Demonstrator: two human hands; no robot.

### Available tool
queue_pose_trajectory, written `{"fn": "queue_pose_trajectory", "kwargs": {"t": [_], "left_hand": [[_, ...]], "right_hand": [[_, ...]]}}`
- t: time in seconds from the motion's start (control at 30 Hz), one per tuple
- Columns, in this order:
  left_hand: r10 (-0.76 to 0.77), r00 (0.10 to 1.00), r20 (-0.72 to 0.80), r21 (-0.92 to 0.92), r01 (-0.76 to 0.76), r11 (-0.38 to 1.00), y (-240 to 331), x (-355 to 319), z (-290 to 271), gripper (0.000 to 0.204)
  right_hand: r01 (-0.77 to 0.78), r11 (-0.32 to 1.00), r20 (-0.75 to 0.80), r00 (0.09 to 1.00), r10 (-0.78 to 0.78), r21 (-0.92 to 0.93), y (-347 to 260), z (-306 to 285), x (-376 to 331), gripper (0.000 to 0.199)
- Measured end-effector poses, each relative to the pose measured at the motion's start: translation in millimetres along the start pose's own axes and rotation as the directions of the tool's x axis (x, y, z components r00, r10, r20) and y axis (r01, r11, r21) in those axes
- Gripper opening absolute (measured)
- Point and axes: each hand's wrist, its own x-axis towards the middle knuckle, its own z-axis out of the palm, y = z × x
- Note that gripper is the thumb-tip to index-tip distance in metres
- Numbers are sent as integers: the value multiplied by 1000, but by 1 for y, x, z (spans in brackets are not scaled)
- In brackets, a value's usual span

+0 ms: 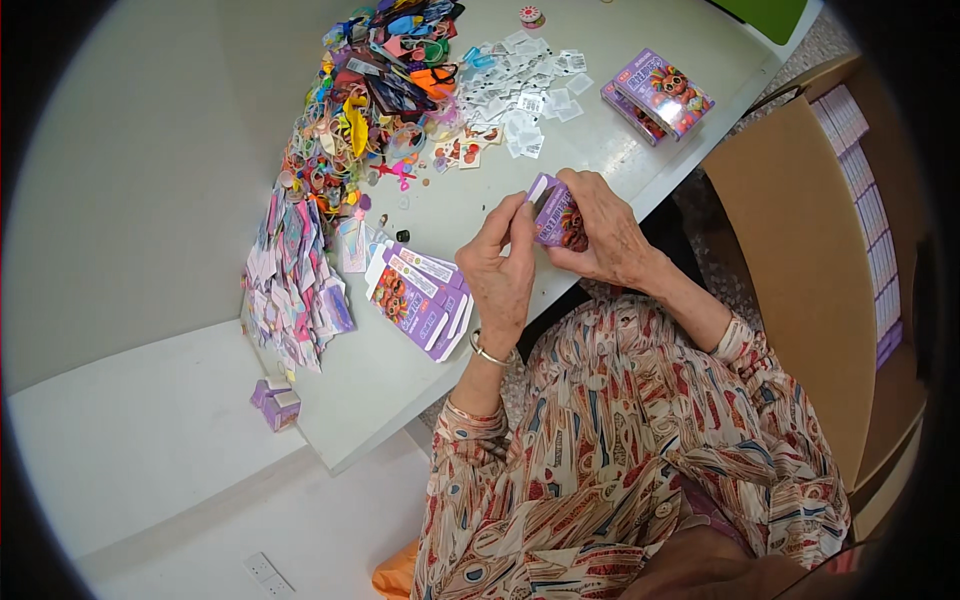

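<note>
Above the table's near edge, a small purple box (556, 216) with a cartoon print is held between my two hands. My right hand (612, 228) wraps its right side, thumb below and fingers over the top. At its upper left end, where a white flap shows, my left hand (500, 262) pinches the edge with thumb and fingertips. A bangle circles my left wrist. Flat unfolded purple cartons (418, 303) lie fanned in a stack left of my left hand. Two folded purple boxes (668, 92) rest at the far right of the table, one leaning on the other.
Heaped small toys and trinkets (345, 150) cover the table's far left, beside scattered white paper slips (525, 95). Pastel packets (295, 275) pile below them. A big cardboard carton (785, 240) with rows of boxes stands at right. Small purple boxes (275, 403) sit at the left corner.
</note>
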Motion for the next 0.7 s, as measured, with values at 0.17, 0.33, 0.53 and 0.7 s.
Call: {"fn": "queue_pose_trajectory", "kwargs": {"t": [0.17, 0.33, 0.53, 0.7], "left_hand": [[177, 984, 23, 175, -178, 968, 3, -5, 3, 23], [487, 858, 160, 414, -506, 756, 1, -16, 10, 42], [433, 895, 109, 419, -437, 796, 0, -26, 18, 47], [194, 981, 14, 8, -194, 981, 13, -17, 13, 45]], "right_hand": [[3, 1000, -5, 1000, -3, 24, 1, 4, 0, 77], [7, 1000, -3, 1000, -7, 2, 4, 3, -2, 81], [6, 999, -28, 1000, -5, 39, 0, 2, -4, 84], [37, 998, -125, 991, -44, -57, 13, -18, 1, 79]]}}
